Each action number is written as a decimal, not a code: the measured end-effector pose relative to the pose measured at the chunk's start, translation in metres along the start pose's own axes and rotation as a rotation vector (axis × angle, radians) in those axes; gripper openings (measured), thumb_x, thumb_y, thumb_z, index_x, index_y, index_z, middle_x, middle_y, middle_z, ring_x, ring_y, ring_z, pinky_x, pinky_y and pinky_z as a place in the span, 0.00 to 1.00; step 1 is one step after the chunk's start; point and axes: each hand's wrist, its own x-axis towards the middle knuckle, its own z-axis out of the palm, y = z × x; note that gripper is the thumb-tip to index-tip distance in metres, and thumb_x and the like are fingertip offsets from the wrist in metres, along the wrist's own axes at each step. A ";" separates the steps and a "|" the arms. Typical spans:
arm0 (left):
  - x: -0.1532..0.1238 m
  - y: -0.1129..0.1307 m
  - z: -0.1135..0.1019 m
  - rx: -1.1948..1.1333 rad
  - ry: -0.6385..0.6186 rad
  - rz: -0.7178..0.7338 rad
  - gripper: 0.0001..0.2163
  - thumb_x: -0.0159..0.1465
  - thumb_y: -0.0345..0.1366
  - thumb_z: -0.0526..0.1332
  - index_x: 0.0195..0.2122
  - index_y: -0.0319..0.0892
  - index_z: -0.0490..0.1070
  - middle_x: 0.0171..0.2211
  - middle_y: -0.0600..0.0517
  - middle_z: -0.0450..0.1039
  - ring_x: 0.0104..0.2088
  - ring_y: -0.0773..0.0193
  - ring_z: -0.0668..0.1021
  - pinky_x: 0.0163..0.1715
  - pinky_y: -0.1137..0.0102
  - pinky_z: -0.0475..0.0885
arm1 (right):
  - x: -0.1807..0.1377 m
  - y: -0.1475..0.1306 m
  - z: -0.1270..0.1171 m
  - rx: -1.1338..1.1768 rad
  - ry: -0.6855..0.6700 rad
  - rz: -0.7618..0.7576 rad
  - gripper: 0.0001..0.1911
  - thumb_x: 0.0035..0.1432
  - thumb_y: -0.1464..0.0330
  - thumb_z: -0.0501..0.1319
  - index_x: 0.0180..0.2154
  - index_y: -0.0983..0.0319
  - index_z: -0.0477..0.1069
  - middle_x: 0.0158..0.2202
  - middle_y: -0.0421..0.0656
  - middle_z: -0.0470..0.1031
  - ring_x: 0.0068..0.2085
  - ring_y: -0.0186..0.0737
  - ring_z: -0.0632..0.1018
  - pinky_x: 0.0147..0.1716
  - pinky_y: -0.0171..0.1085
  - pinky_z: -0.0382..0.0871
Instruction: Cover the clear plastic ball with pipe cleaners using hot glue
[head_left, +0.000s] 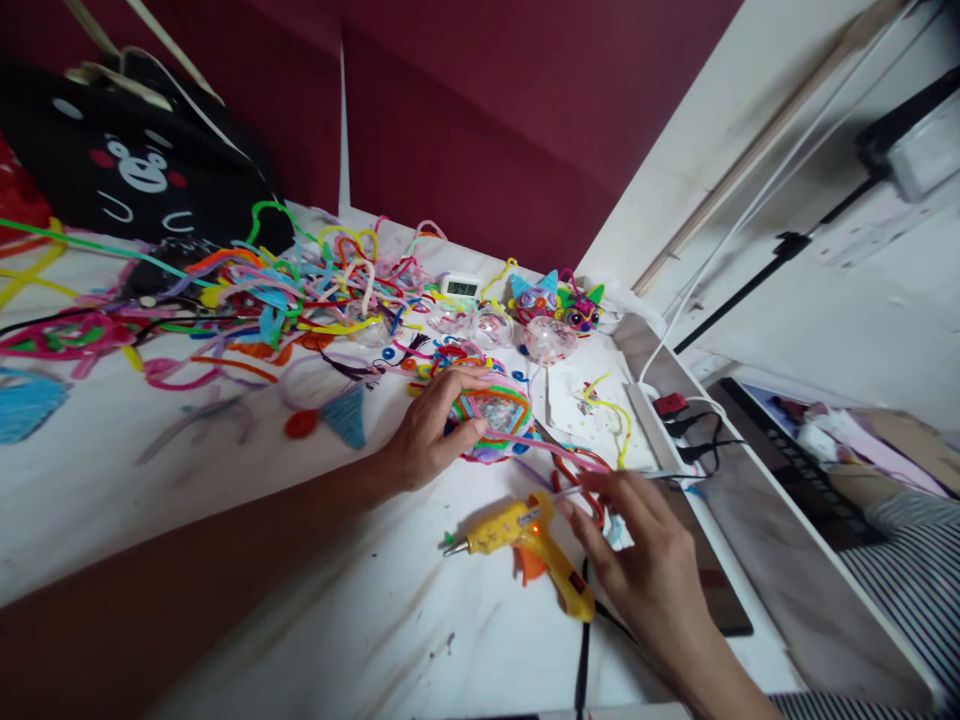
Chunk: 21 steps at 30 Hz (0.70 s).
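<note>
My left hand [435, 425] is closed on a round craft piece [496, 410] wound with bands of coloured pipe cleaner, its thumb and fingers pressing its left side. From this piece a pink pipe cleaner [551, 446] runs straight to the fingers of my right hand [645, 550], which are curled around its far end; the exact grip is partly hidden. Just left of the right hand, a yellow hot glue gun [517, 530] with an orange trigger and a lit red light lies on the table, nozzle to the left. Its pale glue stick reaches toward my right fingertips.
Tangled pipe cleaners [352, 285] cover the back left, before a black bag [135, 170]. Two finished-looking animal figures [534, 297], clear round containers [550, 340] and a small digital clock [460, 287] stand behind. A power strip [660, 425] with cords lies at right.
</note>
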 end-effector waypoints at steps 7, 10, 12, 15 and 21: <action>0.001 0.000 0.001 0.033 0.021 0.034 0.16 0.63 0.38 0.58 0.51 0.42 0.64 0.55 0.43 0.68 0.58 0.50 0.71 0.59 0.54 0.65 | 0.040 -0.008 -0.005 0.048 0.053 0.077 0.14 0.58 0.61 0.65 0.39 0.59 0.64 0.33 0.42 0.72 0.32 0.39 0.74 0.32 0.39 0.70; 0.001 0.001 0.001 0.052 0.022 0.044 0.17 0.62 0.38 0.59 0.52 0.42 0.64 0.55 0.43 0.68 0.57 0.50 0.71 0.59 0.54 0.65 | 0.044 -0.004 0.002 0.376 0.047 0.228 0.19 0.56 0.61 0.67 0.44 0.58 0.62 0.34 0.40 0.73 0.31 0.36 0.76 0.30 0.36 0.72; 0.001 0.002 0.002 0.061 0.030 0.049 0.17 0.61 0.38 0.59 0.51 0.42 0.64 0.54 0.43 0.69 0.57 0.50 0.71 0.59 0.53 0.65 | 0.046 -0.002 0.008 0.584 0.061 0.268 0.20 0.55 0.62 0.68 0.46 0.57 0.62 0.36 0.40 0.74 0.33 0.36 0.77 0.32 0.36 0.74; 0.001 0.004 0.003 0.070 0.035 0.048 0.17 0.61 0.37 0.60 0.51 0.42 0.65 0.54 0.42 0.69 0.57 0.50 0.71 0.59 0.53 0.66 | 0.052 -0.001 0.016 0.724 0.074 0.274 0.20 0.53 0.64 0.70 0.45 0.57 0.64 0.36 0.40 0.75 0.35 0.36 0.79 0.34 0.36 0.75; 0.001 0.003 0.004 0.085 0.053 0.063 0.18 0.60 0.35 0.60 0.51 0.41 0.64 0.54 0.42 0.69 0.57 0.51 0.71 0.59 0.54 0.66 | 0.058 -0.005 0.013 0.518 -0.102 0.144 0.14 0.56 0.61 0.67 0.43 0.58 0.69 0.37 0.43 0.77 0.35 0.37 0.79 0.35 0.36 0.75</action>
